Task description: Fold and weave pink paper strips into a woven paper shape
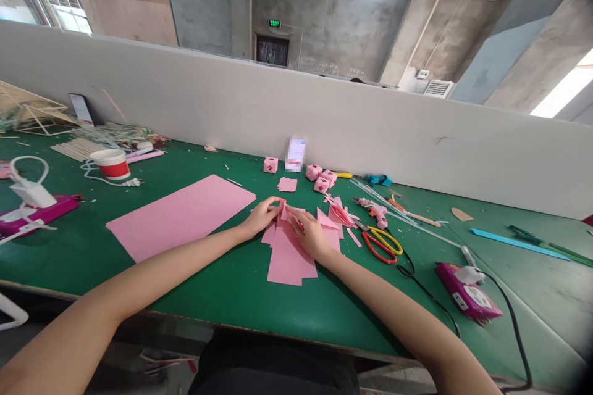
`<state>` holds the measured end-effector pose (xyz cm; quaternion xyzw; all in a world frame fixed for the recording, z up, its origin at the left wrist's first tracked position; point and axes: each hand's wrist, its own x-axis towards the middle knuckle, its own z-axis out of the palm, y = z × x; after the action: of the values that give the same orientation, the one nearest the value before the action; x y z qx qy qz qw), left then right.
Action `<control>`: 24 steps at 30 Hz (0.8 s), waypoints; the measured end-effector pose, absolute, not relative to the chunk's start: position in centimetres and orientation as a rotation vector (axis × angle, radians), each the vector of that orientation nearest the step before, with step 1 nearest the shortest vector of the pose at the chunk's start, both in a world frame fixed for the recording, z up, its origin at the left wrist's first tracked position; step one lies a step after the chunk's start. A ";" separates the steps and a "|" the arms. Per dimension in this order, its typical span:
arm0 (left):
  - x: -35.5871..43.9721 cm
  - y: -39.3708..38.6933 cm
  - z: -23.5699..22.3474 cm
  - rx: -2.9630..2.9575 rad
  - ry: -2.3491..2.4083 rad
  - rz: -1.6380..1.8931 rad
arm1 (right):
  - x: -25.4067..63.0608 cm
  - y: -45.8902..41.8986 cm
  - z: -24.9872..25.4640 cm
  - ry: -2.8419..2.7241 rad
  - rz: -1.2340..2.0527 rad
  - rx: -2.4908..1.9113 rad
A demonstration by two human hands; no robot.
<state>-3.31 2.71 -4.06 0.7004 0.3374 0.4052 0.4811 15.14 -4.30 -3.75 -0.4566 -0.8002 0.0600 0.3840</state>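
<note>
Between my two hands stands a small folded piece of pink paper (pixel 283 210). My left hand (pixel 265 217) is closed on its left side, thumb and fingers pinching it. My right hand (pixel 309 232) meets it from the right, its fingers bent against the fold. Beneath them lie several loose pink paper sheets (pixel 290 262), overlapping on the green table. Just right of my right hand are folded pink strips and scraps (pixel 340 215). Scissors (pixel 382 244) with red and yellow handles rest beside these. A large stack of pink paper (pixel 180 216) lies left of my left hand.
Pink paper cubes (pixel 322 179) and a propped phone (pixel 295 154) stand at the back, near a white partition (pixel 222 99). A pink glue gun (pixel 377 213) lies right. Purple power strips (pixel 467 296) sit at both sides; a paper cup (pixel 111 164) stands left.
</note>
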 end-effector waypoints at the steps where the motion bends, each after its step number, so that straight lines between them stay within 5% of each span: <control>1: -3.3 2.7 -4.1 1.702 0.817 0.982 | 15.1 -4.3 -3.7 -2.017 0.162 -1.166; 24: -3.1 1.5 -2.9 1.702 0.727 0.860 | 15.0 -4.6 -3.4 -1.931 0.225 -1.178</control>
<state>-3.08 1.51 -2.90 0.7110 0.3035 0.3590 0.5230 15.03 -4.62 -3.41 -0.4701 -0.7707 0.0896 0.4207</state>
